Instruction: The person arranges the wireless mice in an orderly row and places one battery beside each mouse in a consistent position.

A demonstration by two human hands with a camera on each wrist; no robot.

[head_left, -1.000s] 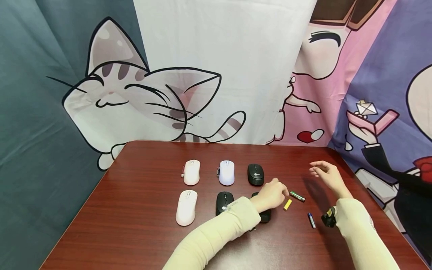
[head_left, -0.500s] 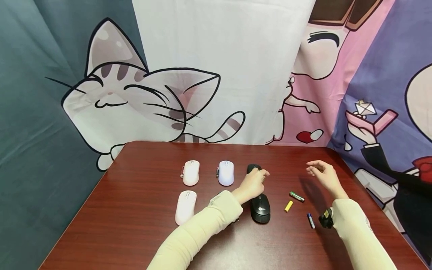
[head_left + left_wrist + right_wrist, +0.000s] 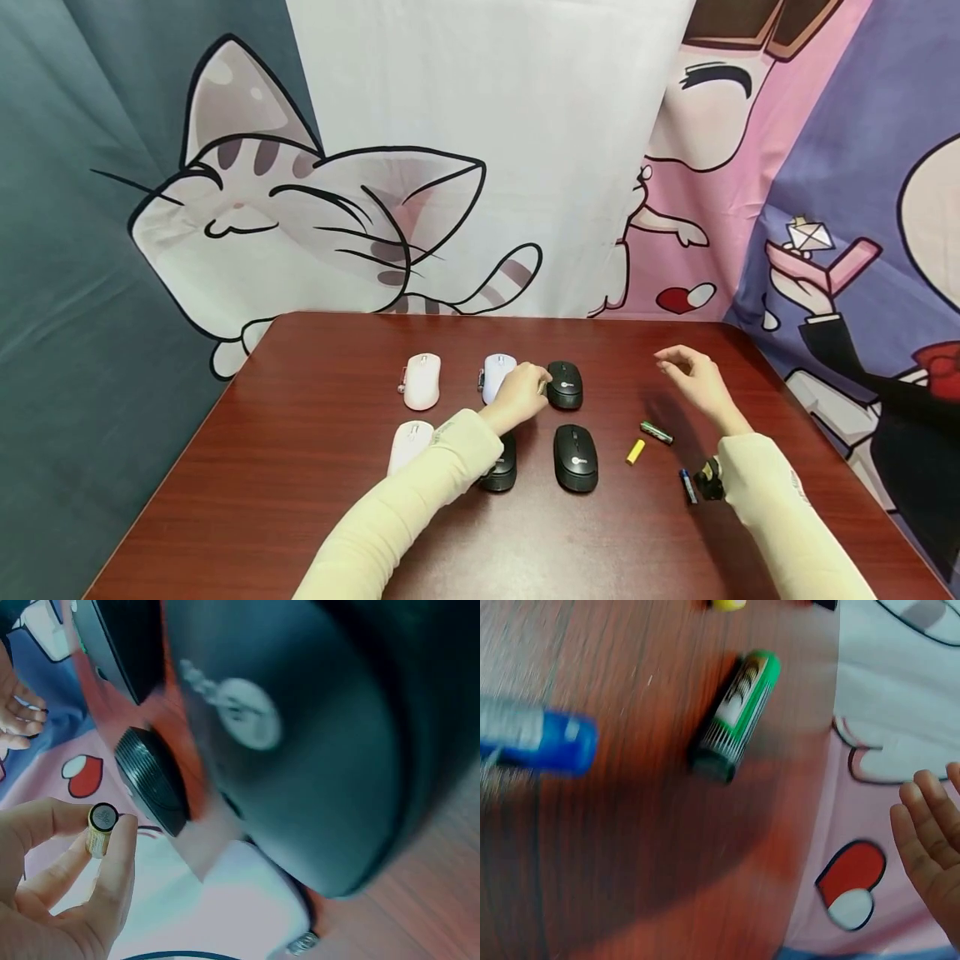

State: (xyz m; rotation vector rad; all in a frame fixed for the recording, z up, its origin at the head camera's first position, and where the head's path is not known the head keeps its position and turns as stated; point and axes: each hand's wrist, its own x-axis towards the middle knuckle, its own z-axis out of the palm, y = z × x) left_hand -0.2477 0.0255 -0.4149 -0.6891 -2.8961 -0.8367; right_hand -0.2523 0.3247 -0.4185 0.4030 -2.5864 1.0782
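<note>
L hand (image 3: 519,395): pinched small yellowish cylindrical battery (image 3: 99,838) by its sides, prob. to leave end clear
R hand (image 3: 697,383): fingers relaxed, gripped nothing
Green-and-black cylindrical battery (image 3: 656,432): lay nr R hand, prob. for reach
Shift vs prior frame: L hand uncovered rounded black mouse (image 3: 565,385), partly hid pale-lilac mouse (image 3: 497,373)

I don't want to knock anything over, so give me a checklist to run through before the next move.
1. Grip: ok. The left hand pinches a small battery in its fingers.
2. Other hand free: ok. The right hand is over the table, with nothing visible in it.
3. Loose batteries apart: ok. The green battery, yellow battery and blue battery lie separately.
4. Lavender mouse fully visible: not ok. The left hand partly covers it.
5. Small battery clear of the far black mouse: cannot tell.
</note>
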